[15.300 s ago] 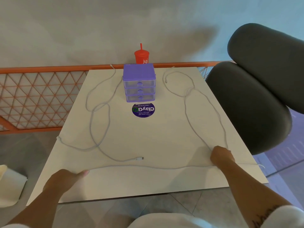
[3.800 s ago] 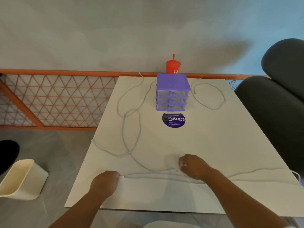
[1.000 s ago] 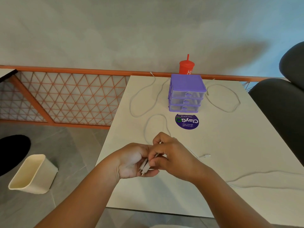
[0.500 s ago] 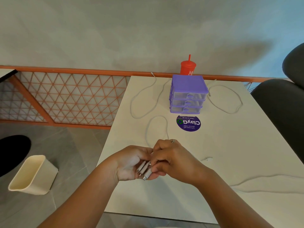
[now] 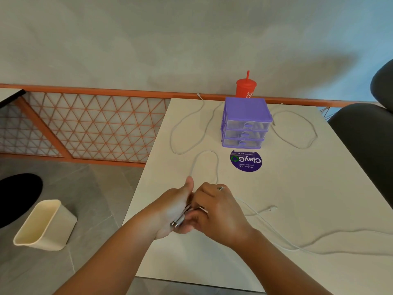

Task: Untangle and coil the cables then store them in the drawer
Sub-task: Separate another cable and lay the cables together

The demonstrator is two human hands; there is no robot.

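White table (image 5: 297,199) bears purple drawers (image 5: 245,122), a red cup (image 5: 245,89) and sticker (image 5: 246,161) beyond left hand (image 5: 174,209) and right hand (image 5: 217,209) gripping cable (image 5: 217,167).

**Matt table, plastic drawers, metal-tipped cables**

The table (image 5: 308,188) has a smooth, matt off-white top. The drawer unit (image 5: 245,122) is purple plastic with clear, faintly frosted drawer fronts. The cables (image 5: 207,150) wear a smooth white sheath, and their plug tips (image 5: 174,224) are shiny metal. The red cup (image 5: 244,90) is glossy plastic. The round sticker (image 5: 246,161) looks slick. The chair (image 5: 365,145) is dark and matt, the bin (image 5: 46,224) matt cream plastic, the wall (image 5: 170,39) rough grey plaster.
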